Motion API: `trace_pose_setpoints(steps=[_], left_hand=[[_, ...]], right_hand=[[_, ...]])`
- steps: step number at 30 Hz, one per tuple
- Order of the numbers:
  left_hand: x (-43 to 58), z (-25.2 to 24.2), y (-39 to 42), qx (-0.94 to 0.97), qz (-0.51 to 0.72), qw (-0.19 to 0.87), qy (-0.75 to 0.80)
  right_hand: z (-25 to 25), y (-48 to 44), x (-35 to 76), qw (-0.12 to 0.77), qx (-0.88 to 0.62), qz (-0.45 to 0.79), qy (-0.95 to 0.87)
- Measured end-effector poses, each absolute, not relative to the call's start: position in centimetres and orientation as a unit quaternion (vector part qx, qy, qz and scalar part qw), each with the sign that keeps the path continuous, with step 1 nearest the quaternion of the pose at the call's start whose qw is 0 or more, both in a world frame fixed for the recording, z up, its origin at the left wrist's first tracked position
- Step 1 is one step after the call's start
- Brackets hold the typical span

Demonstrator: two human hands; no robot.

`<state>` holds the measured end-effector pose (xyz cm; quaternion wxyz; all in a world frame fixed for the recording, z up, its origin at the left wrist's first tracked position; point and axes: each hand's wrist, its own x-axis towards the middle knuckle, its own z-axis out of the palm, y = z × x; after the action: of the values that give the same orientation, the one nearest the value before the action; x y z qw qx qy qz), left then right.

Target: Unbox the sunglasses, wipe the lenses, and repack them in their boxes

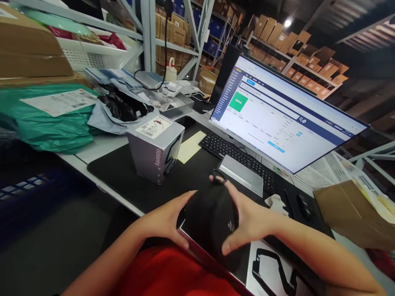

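Head view: the right hand (248, 216) curls around a black drawstring pouch (208, 218), thumb on its near face and fingers reaching up toward its cord; the left hand (168, 216) is half curled at the pouch's other side, its thumb by the edge of a printed box (273, 267), though whether it grips pouch or box I cannot tell. The pouch is in front of the person, over the box; beyond stand a grey carton (148, 154) and a keyboard (217, 146).
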<state>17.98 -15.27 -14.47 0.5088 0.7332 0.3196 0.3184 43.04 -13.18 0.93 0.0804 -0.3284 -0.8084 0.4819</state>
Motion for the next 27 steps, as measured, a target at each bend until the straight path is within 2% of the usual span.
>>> trace_pose_setpoints(steps=[3,7,11,13,16,22,27], left_hand=[[18.2,-14.1,-15.4,0.739,0.324,0.502,0.312],[18.5,-14.1,-15.6,0.746,0.321,0.491,0.315],[18.5,-14.4,-15.4,0.756,0.312,0.483,0.314],[18.5,-14.5,-15.2,0.759,0.312,0.48,0.31],[18.6,-14.6,-15.1,0.76,0.317,0.48,0.302],[18.6,-14.5,-15.3,0.76,0.307,0.488,0.299],[18.7,-14.2,-15.3,0.761,0.311,0.482,0.303]], right_hand=[[2.3,-14.6,42.8,-0.025,-0.345,0.424,-0.837],[3.4,-15.4,42.8,-0.064,-0.359,0.359,-0.859],[2.6,-15.1,42.4,-0.016,-0.355,0.256,-0.899],[1.9,-14.7,41.9,0.031,-0.31,0.259,-0.914],[1.2,-14.2,41.0,0.056,-0.201,0.273,-0.939],[1.6,-13.7,40.9,0.034,-0.131,0.259,-0.956],[1.2,-13.4,39.5,-0.075,-0.117,0.271,-0.953]])
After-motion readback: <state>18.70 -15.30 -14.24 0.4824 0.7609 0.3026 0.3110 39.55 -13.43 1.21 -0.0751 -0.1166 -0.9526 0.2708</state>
